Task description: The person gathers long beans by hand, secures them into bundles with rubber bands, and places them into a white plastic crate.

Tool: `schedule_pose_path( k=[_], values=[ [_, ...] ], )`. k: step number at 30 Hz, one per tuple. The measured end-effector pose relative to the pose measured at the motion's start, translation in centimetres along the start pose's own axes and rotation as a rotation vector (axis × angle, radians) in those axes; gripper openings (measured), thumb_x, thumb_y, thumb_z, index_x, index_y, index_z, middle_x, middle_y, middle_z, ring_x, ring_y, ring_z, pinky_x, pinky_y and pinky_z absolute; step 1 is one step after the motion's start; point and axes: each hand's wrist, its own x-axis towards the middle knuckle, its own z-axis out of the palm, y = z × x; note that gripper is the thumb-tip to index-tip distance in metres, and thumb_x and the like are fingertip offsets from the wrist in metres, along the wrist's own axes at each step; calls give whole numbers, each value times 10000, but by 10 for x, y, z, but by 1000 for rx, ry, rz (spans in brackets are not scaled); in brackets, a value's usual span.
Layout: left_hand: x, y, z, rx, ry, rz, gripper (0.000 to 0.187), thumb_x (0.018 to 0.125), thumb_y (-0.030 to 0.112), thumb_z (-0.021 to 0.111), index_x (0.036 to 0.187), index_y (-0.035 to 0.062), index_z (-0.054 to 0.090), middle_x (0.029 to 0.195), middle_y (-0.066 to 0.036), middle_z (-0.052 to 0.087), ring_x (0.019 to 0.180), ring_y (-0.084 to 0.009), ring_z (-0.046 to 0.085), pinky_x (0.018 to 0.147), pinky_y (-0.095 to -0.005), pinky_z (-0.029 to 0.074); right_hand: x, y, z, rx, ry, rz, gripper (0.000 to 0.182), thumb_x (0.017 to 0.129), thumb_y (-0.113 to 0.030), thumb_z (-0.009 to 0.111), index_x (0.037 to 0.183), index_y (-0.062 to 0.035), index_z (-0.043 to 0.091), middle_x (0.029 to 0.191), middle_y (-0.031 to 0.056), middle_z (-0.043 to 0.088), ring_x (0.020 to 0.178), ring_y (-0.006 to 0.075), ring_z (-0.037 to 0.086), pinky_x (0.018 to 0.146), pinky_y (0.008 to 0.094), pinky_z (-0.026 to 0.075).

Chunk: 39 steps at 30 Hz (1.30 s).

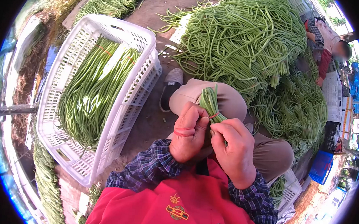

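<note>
Above my lap, a small bundle of long green beans [208, 99] has a red band [214, 115] around it. My left hand [188, 130] is closed at the bundle's left side, thumb and fingers pressed together by the band, with more red bands around its fingers. On the right, my right hand [235, 149] pinches at the bundle just below the band. The lower part of the bundle is mostly hidden behind my hands. A white plastic crate [138, 79] at the left holds banded green beans [92, 93].
A large heap of loose green beans [240, 38] lies ahead, spreading right. More beans [112, 2] lie at the top left. Another person [329, 36] bends at the upper right. A blue crate [321, 167] and a white crate [291, 191] stand at the right.
</note>
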Motion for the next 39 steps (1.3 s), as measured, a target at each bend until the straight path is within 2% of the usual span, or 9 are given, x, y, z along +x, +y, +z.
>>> schedule_pose_path(
  k=[6, 13, 15, 18, 21, 24, 29, 36, 39],
  values=[
    [1, 0, -11, -195, -103, -214, 45, 863, 0, 527, 846, 9, 486, 821, -89, 479, 723, -186, 474, 674, -279, 411, -3, 0, 4, -28, 41, -38, 230, 707, 15, 648, 931, -29, 616, 805, 91, 559, 708, 265, 582, 614, 349, 477],
    [-9, -3, -2, -373, 18, -190, 37, 873, 5, 525, 854, 16, 495, 828, -65, 476, 749, -141, 459, 686, -259, 401, -5, -4, 8, -127, 14, -101, 239, 681, 41, 640, 911, -22, 633, 800, 81, 541, 702, 246, 566, 588, 338, 468],
    [-11, -6, -1, -256, 59, -71, 44, 861, 0, 538, 844, 18, 503, 829, -76, 486, 749, -158, 476, 682, -268, 408, -5, -3, 8, -129, 16, -117, 238, 678, 61, 631, 904, -14, 635, 784, 97, 542, 677, 258, 563, 568, 342, 461],
    [-11, -1, 1, -99, 108, 41, 59, 842, -6, 558, 827, 18, 507, 829, -92, 496, 740, -189, 493, 674, -282, 415, -5, 1, 9, -114, 9, -103, 222, 684, 20, 649, 899, -33, 633, 808, 65, 542, 713, 232, 570, 593, 326, 474],
    [-11, -3, 8, -80, 154, 62, 96, 871, 66, 556, 807, 26, 498, 800, -68, 473, 712, -167, 452, 653, -268, 380, -3, 4, 10, 32, 65, -18, 184, 704, 22, 643, 878, -33, 625, 778, 76, 557, 668, 245, 579, 566, 332, 473],
    [-13, -4, 8, -53, 155, 61, 77, 822, -1, 583, 821, 15, 507, 824, -106, 498, 722, -217, 496, 661, -298, 417, -4, 3, 11, 78, 106, 32, 148, 716, 27, 636, 849, -33, 612, 746, 89, 566, 627, 258, 583, 543, 337, 470],
    [-16, -4, 10, -62, 185, 37, 82, 822, -3, 583, 824, 16, 503, 820, -104, 498, 716, -214, 493, 657, -295, 415, -8, 3, 16, 162, 177, 92, 137, 695, 43, 633, 794, -36, 580, 725, 85, 555, 612, 247, 576, 529, 324, 459],
    [-13, -1, 14, 28, 242, 121, 109, 796, -29, 594, 825, 19, 500, 823, -113, 499, 716, -235, 506, 637, -309, 423, -8, 5, 19, 139, 168, 80, 160, 666, 45, 639, 765, -57, 565, 700, 66, 522, 595, 233, 556, 512, 316, 446],
    [-15, -6, 17, 68, 294, 169, 131, 775, -43, 603, 825, 23, 501, 827, -121, 502, 717, -250, 516, 629, -320, 430, -8, 7, 23, 28, 210, -66, 169, 659, 36, 653, 765, -68, 572, 706, 59, 521, 611, 233, 557, 520, 325, 452]
  ],
)
